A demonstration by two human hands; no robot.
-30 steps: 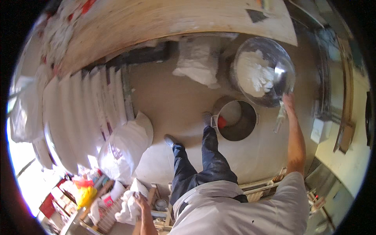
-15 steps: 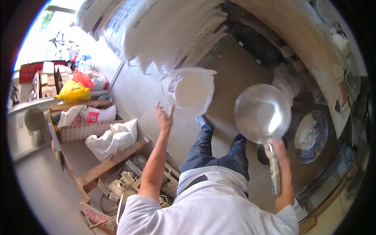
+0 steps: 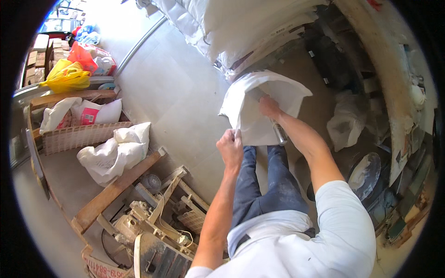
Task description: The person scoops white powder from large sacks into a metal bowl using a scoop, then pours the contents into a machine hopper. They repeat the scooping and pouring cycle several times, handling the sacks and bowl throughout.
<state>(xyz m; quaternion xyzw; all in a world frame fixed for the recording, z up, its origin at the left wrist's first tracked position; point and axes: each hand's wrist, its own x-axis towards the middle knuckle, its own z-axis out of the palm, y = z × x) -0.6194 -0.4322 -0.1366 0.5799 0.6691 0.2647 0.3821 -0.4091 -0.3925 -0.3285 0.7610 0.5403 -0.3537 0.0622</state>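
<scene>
A white sack [image 3: 250,123] stands open in front of my legs, its mouth spread toward me. My left hand [image 3: 230,142] is closed on the near left edge of the sack. Inside the mouth, my right hand [image 3: 270,107] is wrapped round the handle of a large metal scoop [image 3: 279,133], whose grip end sticks out toward me. The round bowl of the scoop is mostly hidden inside the sack, and so is whatever lies deeper in it.
Stacked white sacks [image 3: 250,28] rise beyond. At right are a basin [image 3: 366,173] with white powder and a crumpled pale bag [image 3: 345,121]. A wooden beam [image 3: 123,187], machine parts [image 3: 139,222] and a lumpy white sack [image 3: 116,153] are at left.
My right hand has swung the scoop from the right into the sack. My left hand, open before, has taken hold of the sack's edge. The view has shifted.
</scene>
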